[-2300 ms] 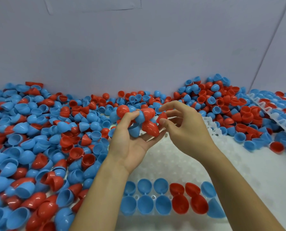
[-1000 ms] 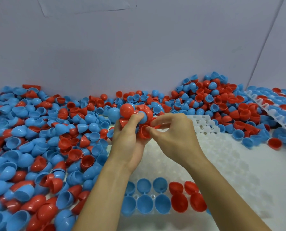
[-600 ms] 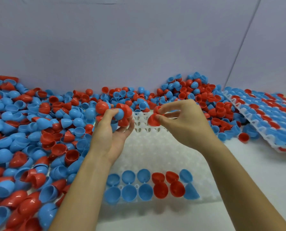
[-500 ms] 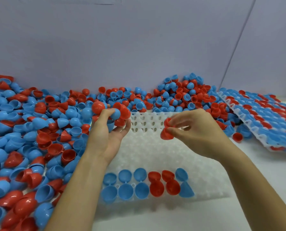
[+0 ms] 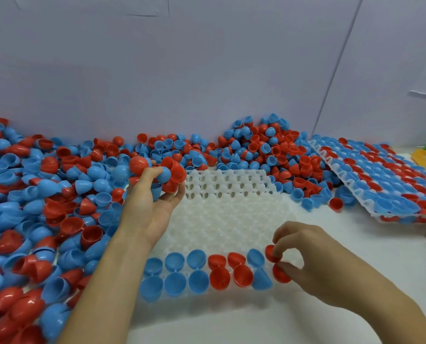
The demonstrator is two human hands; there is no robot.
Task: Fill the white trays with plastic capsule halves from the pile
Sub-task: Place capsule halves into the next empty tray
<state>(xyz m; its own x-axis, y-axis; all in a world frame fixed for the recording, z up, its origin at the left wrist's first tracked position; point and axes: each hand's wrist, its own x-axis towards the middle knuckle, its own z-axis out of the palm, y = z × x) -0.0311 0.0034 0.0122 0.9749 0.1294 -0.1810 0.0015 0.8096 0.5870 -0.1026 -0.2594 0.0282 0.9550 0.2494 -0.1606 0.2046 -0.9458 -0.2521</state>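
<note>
While the left hand (image 5: 154,194) hangs above the far part of the white moulded plastic tray (image 5: 231,214), palm up, fingers curled round a clutch of red and blue capsule halves (image 5: 167,172), the right hand (image 5: 303,259) is down at the tray's near edge. Its thumb and fingers pinch a hinged red capsule pair (image 5: 275,263), one half above the other, long axis running near-to-far, same as the pairs already seated.

Filled so far: one near row only, blue then red then blue (image 5: 202,269). The red pair sits just right of the last blue one, touching or nearly so (can't tell if it is seated in its cups).

Judgement: the coming move turns on the next empty cups, which lie right of the row, under the right hand; it is the nearer one. Resupply waits up-left in the left hand.

Loose pile (image 5: 33,194) spreads left and behind. A filled second tray (image 5: 380,182) lies tilted, far right, on the pale surface (image 5: 355,244).
</note>
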